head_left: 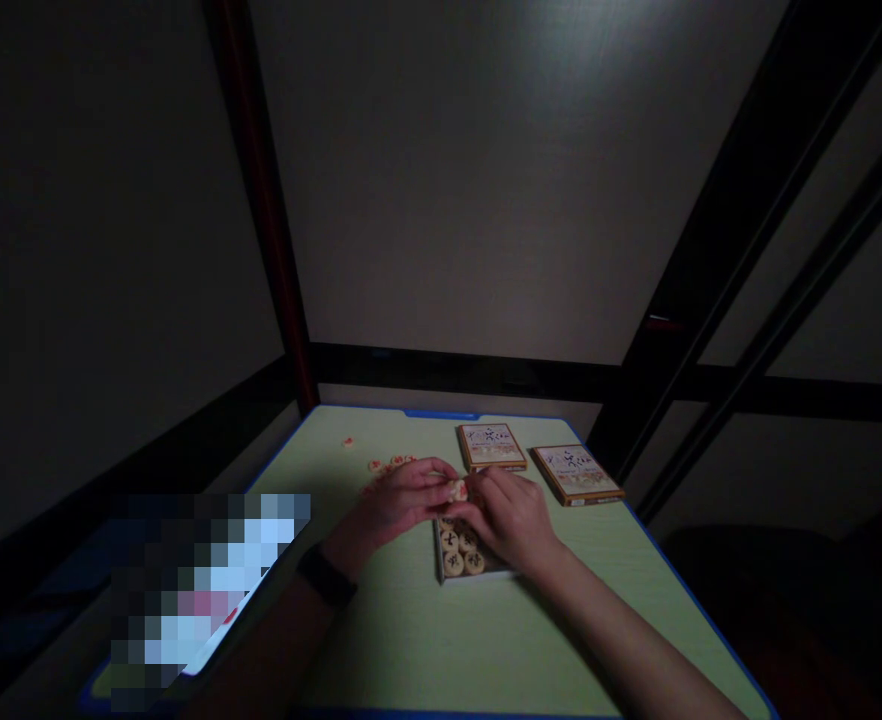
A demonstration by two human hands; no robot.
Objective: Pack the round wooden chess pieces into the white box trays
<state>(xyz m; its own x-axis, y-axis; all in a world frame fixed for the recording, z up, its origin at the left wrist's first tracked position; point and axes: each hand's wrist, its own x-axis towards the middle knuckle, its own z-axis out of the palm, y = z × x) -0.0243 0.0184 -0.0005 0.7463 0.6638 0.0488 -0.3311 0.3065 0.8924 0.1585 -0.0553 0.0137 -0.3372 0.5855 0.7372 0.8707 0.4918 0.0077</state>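
Over a shallow box (442, 572), my left hand (407, 497) and my right hand (514, 518) meet with fingers closed around a red-marked Chinese chess piece (457, 490). Whether more than one piece is between the fingers I cannot tell. Round wooden pieces with black characters (452, 563) lie in rows in the box's near left part. My right hand hides much of the box's far and right side. Just beyond my left hand, several red-marked pieces (400, 461) lie loose on the table, partly covered by it.
Two boxes with printed covers, a middle one (492, 446) and a right one (577, 474), lie on the green table (381, 630) with its blue edge. A single red-marked piece (348, 441) sits far left. A bright, blurred-out screen (216, 590) is at the left edge.
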